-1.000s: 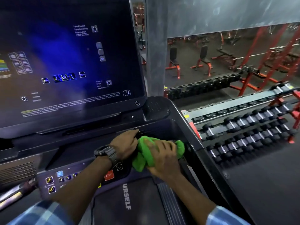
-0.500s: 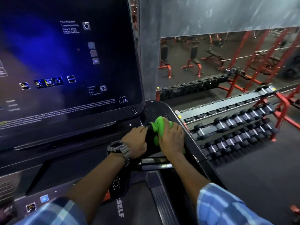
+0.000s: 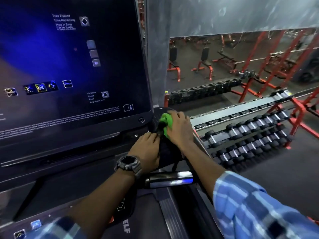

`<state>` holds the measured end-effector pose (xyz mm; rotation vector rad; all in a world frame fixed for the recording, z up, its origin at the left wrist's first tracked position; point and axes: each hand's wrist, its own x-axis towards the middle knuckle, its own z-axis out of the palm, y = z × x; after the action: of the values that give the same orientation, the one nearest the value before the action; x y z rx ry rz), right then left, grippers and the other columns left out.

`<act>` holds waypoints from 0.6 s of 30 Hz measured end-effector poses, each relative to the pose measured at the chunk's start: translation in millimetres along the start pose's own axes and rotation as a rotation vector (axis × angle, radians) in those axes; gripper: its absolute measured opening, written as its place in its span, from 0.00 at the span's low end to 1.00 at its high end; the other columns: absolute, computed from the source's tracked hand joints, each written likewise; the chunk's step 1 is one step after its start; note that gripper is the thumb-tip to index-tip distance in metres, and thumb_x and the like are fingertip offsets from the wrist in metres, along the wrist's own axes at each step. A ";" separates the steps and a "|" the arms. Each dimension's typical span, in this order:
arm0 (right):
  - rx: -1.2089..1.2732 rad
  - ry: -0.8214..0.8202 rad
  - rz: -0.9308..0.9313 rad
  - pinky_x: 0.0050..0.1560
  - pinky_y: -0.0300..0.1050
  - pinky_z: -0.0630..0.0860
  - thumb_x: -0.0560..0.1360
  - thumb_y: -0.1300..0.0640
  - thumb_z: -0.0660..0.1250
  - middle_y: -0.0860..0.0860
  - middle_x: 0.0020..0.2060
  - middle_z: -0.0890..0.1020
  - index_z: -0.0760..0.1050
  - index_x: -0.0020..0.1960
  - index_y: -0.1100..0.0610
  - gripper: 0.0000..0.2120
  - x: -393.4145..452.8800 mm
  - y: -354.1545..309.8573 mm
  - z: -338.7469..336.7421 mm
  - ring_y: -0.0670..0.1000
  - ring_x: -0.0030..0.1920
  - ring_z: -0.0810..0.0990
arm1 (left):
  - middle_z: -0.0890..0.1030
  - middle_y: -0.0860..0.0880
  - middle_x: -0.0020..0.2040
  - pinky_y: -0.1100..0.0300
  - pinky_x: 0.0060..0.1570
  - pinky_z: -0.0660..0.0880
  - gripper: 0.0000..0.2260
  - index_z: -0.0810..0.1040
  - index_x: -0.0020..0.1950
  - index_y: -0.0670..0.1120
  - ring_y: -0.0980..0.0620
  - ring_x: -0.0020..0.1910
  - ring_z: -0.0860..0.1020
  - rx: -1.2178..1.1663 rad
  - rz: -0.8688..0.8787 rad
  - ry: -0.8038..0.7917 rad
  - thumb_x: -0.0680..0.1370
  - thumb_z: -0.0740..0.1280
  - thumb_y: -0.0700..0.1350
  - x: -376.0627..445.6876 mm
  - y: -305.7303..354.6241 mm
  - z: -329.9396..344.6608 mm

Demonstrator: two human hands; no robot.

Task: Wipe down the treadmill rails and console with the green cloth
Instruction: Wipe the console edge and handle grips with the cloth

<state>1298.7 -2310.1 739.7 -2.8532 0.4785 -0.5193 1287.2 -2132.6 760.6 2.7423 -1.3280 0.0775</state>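
Note:
The bunched green cloth (image 3: 166, 120) lies on the rounded right corner of the treadmill console (image 3: 155, 118), just right of the big dark touch screen (image 3: 69, 66). My right hand (image 3: 181, 130) grips the cloth from above and presses it against that corner. Just to its left, my left hand (image 3: 146, 150), with a watch on the wrist, rests on the dark console tray, its fingertips close to the cloth. A short chrome grip bar (image 3: 170, 179) sits below both hands. Much of the cloth is hidden under my right hand.
A button panel (image 3: 34, 225) and the belt deck (image 3: 120, 230) lie below the console. Right of the treadmill's side rail (image 3: 198, 140) stands a rack of several dumbbells (image 3: 250, 131). Red benches and frames (image 3: 203, 66) show in the wall mirror behind.
Both hands moved the cloth up from the console tray to the top right corner by the screen. My view shifted right and closer.

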 end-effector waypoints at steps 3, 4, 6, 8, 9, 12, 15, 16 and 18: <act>0.086 -0.021 -0.074 0.55 0.53 0.74 0.71 0.53 0.71 0.55 0.55 0.79 0.74 0.61 0.52 0.19 17.3 -28.3 4.1 0.60 0.53 0.77 | 0.78 0.42 0.51 0.51 0.57 0.74 0.21 0.75 0.57 0.40 0.43 0.52 0.74 0.043 0.030 0.046 0.69 0.62 0.50 -1.0 0.2 0.8; 0.098 -0.037 -0.169 0.54 0.53 0.75 0.72 0.52 0.70 0.54 0.53 0.80 0.76 0.58 0.53 0.16 15.9 -30.9 2.4 0.59 0.52 0.77 | 0.78 0.43 0.48 0.52 0.54 0.74 0.17 0.76 0.52 0.41 0.43 0.49 0.74 0.040 0.041 0.059 0.69 0.63 0.50 -1.6 0.2 0.6; 0.116 -0.042 -0.407 0.53 0.51 0.74 0.72 0.50 0.69 0.52 0.50 0.81 0.79 0.53 0.53 0.11 3.7 -18.7 -1.0 0.57 0.50 0.79 | 0.78 0.44 0.43 0.51 0.50 0.75 0.12 0.76 0.45 0.43 0.44 0.46 0.74 0.028 0.050 0.055 0.69 0.63 0.50 -2.3 0.0 -1.4; 0.116 -0.012 -0.509 0.53 0.49 0.73 0.71 0.48 0.69 0.51 0.49 0.82 0.81 0.52 0.52 0.13 -2.2 14.5 -7.1 0.54 0.49 0.79 | 0.78 0.45 0.44 0.51 0.50 0.74 0.12 0.76 0.46 0.44 0.43 0.47 0.74 0.007 0.046 0.045 0.70 0.62 0.51 -2.1 -1.0 -2.4; 0.094 -0.019 -0.449 0.54 0.50 0.75 0.70 0.46 0.67 0.51 0.50 0.82 0.81 0.53 0.51 0.15 1.6 31.8 -12.0 0.55 0.50 0.79 | 0.78 0.45 0.46 0.51 0.52 0.73 0.13 0.76 0.48 0.44 0.44 0.48 0.74 0.001 0.048 0.040 0.70 0.61 0.51 -2.1 -1.2 -1.6; 0.009 -0.078 -0.045 0.56 0.54 0.76 0.72 0.45 0.62 0.56 0.52 0.80 0.78 0.58 0.50 0.18 37.4 47.8 -19.0 0.63 0.53 0.79 | 0.77 0.46 0.54 0.52 0.58 0.72 0.20 0.75 0.56 0.44 0.44 0.54 0.74 -0.014 0.061 0.055 0.71 0.57 0.53 -2.3 -3.4 0.4; 0.003 -0.138 -0.020 0.59 0.53 0.71 0.77 0.46 0.63 0.57 0.58 0.79 0.76 0.62 0.52 0.17 59.6 10.5 -9.4 0.64 0.56 0.76 | 0.77 0.45 0.57 0.52 0.61 0.71 0.24 0.75 0.60 0.42 0.44 0.57 0.74 -0.009 0.077 0.074 0.70 0.56 0.54 -2.2 -3.5 3.2; 0.019 -0.147 -0.063 0.59 0.53 0.72 0.77 0.45 0.63 0.55 0.60 0.79 0.76 0.63 0.51 0.18 56.5 -4.0 -10.5 0.63 0.57 0.76 | 0.77 0.45 0.58 0.52 0.62 0.71 0.25 0.74 0.61 0.42 0.44 0.58 0.74 -0.011 0.079 0.081 0.70 0.57 0.54 -1.0 -3.7 3.4; 0.039 -0.100 -0.211 0.55 0.54 0.76 0.75 0.45 0.65 0.53 0.57 0.81 0.78 0.60 0.49 0.16 35.9 -10.8 -14.2 0.62 0.56 0.78 | 0.78 0.44 0.57 0.52 0.61 0.72 0.25 0.75 0.59 0.41 0.44 0.57 0.75 -0.028 0.070 0.093 0.70 0.57 0.54 0.0 -3.2 2.9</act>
<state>1328.2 -2314.6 766.5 -2.8904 0.1495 -0.4119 1289.7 -2130.9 757.5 2.6346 -1.3890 0.1878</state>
